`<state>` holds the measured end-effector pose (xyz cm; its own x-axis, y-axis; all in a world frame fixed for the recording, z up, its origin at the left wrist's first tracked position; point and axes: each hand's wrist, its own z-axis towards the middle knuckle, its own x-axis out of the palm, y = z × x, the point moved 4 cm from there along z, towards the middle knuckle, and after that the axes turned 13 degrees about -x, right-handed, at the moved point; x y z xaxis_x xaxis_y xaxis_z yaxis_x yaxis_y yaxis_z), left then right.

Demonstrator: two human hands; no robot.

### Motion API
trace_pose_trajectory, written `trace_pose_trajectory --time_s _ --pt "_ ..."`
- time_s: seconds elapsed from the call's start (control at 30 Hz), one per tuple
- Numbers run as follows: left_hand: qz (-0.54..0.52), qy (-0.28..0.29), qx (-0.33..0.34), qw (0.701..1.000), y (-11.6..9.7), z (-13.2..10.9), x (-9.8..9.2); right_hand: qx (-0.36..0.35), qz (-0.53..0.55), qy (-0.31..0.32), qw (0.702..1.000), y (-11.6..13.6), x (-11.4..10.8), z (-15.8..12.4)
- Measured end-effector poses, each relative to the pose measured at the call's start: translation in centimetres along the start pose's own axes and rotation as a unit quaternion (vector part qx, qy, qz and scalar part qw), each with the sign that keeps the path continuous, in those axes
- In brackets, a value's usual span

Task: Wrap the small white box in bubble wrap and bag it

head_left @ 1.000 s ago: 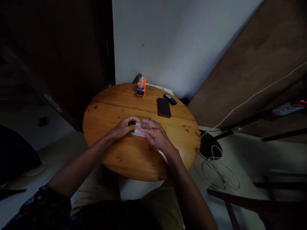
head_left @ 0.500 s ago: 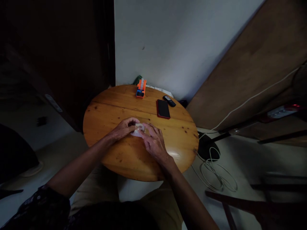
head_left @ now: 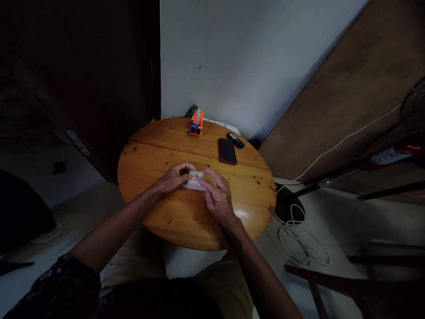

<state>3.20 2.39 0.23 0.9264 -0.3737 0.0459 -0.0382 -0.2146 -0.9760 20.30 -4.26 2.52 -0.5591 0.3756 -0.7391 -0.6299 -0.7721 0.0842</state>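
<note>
A small, whitish, see-through plastic packet is between my hands, low over the middle of the table. Its contents are too blurred to make out. My left hand pinches its left end, thumb in front and fingers curled behind. At the right end, my right hand grips the packet's edge between thumb and fingers, the index finger arched above it. Part of each end is covered by fingertips.
The round wooden table carries an orange and blue tape dispenser at the back. A dark phone with a red edge and a black remote-like handset lie to its right. A white cable coils on the floor at right.
My right hand has shifted slightly right, away from the left one. More of the plastic packet shows between them, and it looks flatter and longer.
</note>
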Motion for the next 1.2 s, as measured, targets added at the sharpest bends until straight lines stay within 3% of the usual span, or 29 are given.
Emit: trace_pose_trajectory --time_s 0.23,0.43,0.63,0.83,1.07,1.2 --pt "0.002 -0.008 0.01 1.0 0.2 0.0 -0.1 0.022 0.011 -0.008 1.0 -0.6 0.4 -0.5" --pt "-0.02 -0.019 0.025 0.999 0.5 0.3 -0.4 0.124 0.107 -0.068 0.984 -2.0 0.1 -0.9" --pt "-0.007 -0.025 0.039 0.999 0.9 0.7 -0.6 0.189 0.209 -0.025 0.959 -3.4 0.1 -0.3" --pt "-0.001 -0.031 0.048 0.998 1.0 0.9 -0.6 0.248 0.248 0.044 0.936 -5.6 0.8 2.0" --pt "0.002 -0.028 0.042 0.999 1.0 1.0 -0.3 0.17 0.201 0.115 0.958 -5.9 1.6 4.4" --pt "-0.003 -0.03 0.041 0.999 1.0 1.0 -0.2 0.133 0.17 0.072 0.974 -6.1 1.5 5.3"
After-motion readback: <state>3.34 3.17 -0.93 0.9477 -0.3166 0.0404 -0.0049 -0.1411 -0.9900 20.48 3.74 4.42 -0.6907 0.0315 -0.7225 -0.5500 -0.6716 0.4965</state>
